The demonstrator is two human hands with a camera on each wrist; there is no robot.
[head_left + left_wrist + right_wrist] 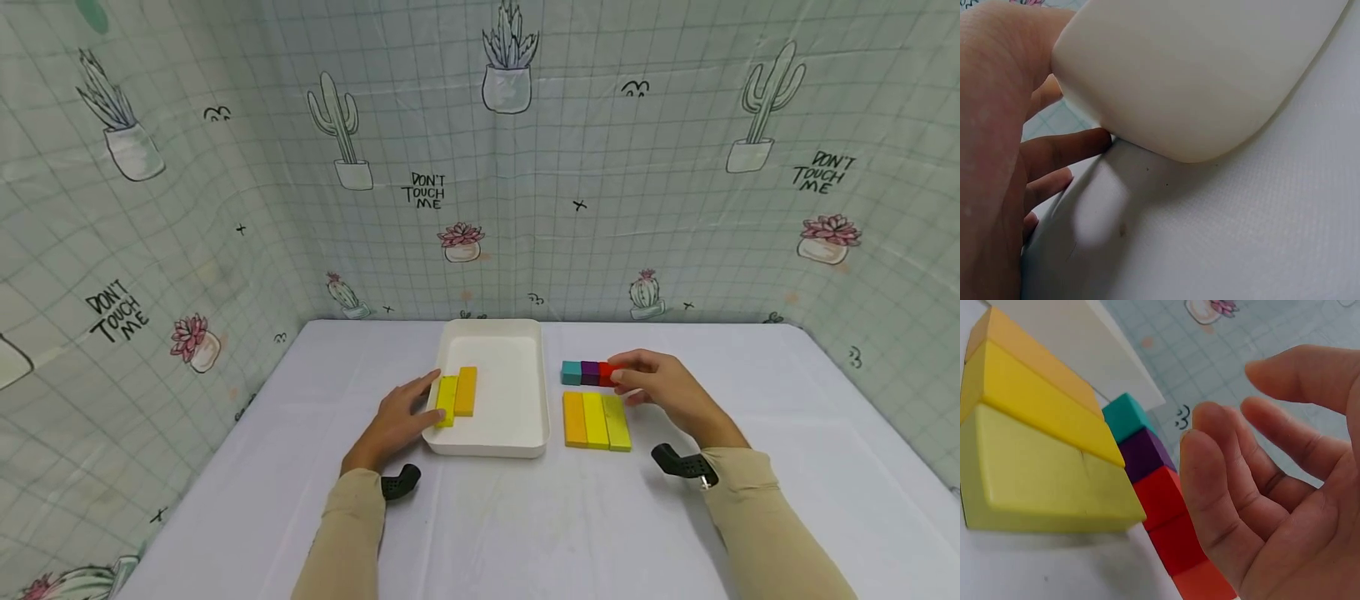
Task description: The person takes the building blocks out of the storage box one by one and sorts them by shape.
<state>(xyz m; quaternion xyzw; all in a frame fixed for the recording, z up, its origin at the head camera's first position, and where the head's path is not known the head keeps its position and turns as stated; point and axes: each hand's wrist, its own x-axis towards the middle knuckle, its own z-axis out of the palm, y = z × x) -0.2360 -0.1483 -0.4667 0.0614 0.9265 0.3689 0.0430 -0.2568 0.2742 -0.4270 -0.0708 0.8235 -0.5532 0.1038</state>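
Observation:
My left hand (393, 421) holds the left edge of a white tray (510, 417), thumb over the rim and fingertips against its outer side. Inside the tray lie a yellow block (446, 402) and an orange block (466, 392), side by side. With loosely bent fingers and nothing between them, my right hand (667, 396) hovers at the right part of a row of cubes. The row runs from a teal cube (572, 372) through a purple cube (590, 373) and red cubes (1155, 499) to an orange-red cube (1205, 581); my hand hides its right end in the head view.
Right of the tray, in front of the cubes, an orange block (574, 420), a yellow block (596, 421) and a yellow-green block (617, 423) lie flat together. A white cloth (480, 525) covers the table. A printed curtain (570, 150) hangs behind.

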